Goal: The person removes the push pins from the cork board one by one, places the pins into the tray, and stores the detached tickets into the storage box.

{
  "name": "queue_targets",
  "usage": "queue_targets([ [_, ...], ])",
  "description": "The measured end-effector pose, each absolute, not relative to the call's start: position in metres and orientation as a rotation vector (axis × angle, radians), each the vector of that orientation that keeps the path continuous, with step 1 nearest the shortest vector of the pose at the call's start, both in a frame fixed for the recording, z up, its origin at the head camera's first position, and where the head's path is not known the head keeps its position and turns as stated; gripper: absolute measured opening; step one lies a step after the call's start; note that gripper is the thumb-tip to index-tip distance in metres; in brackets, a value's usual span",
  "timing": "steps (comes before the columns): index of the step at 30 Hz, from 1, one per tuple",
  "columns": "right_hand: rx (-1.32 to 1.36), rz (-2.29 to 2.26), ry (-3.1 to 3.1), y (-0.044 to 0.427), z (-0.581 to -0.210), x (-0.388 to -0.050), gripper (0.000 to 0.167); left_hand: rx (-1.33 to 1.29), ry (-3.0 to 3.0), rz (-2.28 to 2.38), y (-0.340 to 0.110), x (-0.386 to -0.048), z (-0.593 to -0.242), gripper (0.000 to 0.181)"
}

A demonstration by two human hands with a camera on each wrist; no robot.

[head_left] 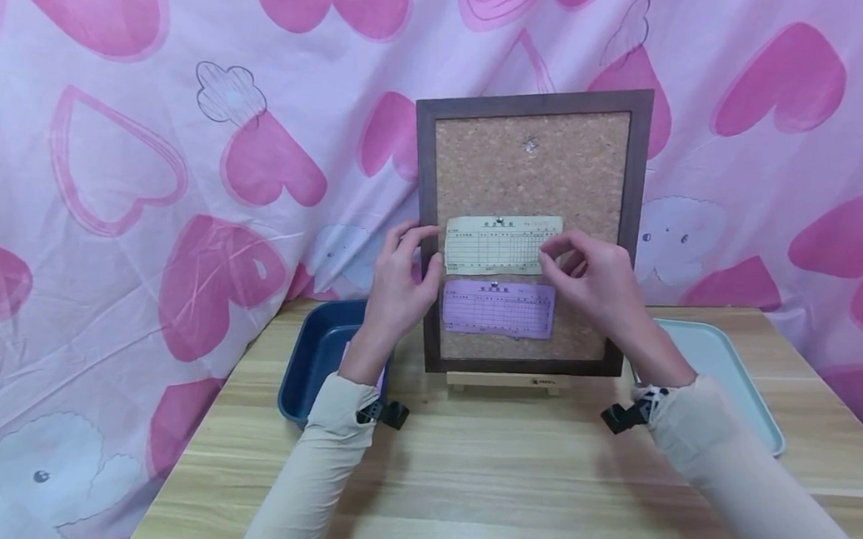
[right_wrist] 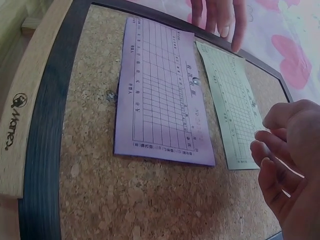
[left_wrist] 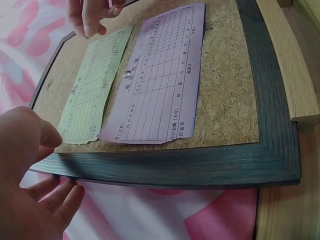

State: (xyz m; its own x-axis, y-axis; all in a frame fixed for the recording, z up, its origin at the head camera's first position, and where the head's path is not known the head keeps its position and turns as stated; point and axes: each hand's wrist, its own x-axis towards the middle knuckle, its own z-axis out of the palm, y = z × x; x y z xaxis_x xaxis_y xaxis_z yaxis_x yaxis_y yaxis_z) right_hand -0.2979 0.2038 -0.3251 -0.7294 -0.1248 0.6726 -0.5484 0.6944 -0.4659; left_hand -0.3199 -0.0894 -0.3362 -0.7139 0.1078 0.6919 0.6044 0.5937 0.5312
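A framed cork board stands upright on a small wooden easel. A pale green receipt slip is pinned to it, with a purple receipt slip pinned just below. Across the board's left frame edge lies my left hand, index finger and thumb near the green slip's left edge and the other fingers outside the frame. At the green slip's right edge, my right hand has loosely bent fingers. Whether those fingertips touch the paper is unclear. A silvery pin shows higher on the cork.
A dark blue tray stands left of the board, partly behind my left forearm, with some purple paper inside. A light blue-green tray lies at the right beyond my right forearm. A pink heart-print curtain hangs behind the wooden table.
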Motion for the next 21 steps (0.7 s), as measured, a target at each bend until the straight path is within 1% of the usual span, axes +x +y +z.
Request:
queue_targets([
  [7,0.513,0.877,-2.295,0.196,-0.321,-0.306,0.015,-0.572,-2.181,-1.059,-0.085,-0.326,-0.337,0.044],
  [14,0.53,0.871,-2.284,0.188,-0.318,-0.314,0.019,-0.528,-2.198,-1.075,-0.082,-0.328,-0.337,0.043],
  [17,0.508,0.842,-2.3,0.184,-0.316,-0.316,0.023,-0.504,-2.208,-1.094,-0.078,-0.33,-0.337,0.042],
  [21,0.486,0.827,-2.309,0.179,-0.316,-0.321,0.024,-0.495,-2.225,-1.126,-0.073,-0.333,-0.337,0.041],
])
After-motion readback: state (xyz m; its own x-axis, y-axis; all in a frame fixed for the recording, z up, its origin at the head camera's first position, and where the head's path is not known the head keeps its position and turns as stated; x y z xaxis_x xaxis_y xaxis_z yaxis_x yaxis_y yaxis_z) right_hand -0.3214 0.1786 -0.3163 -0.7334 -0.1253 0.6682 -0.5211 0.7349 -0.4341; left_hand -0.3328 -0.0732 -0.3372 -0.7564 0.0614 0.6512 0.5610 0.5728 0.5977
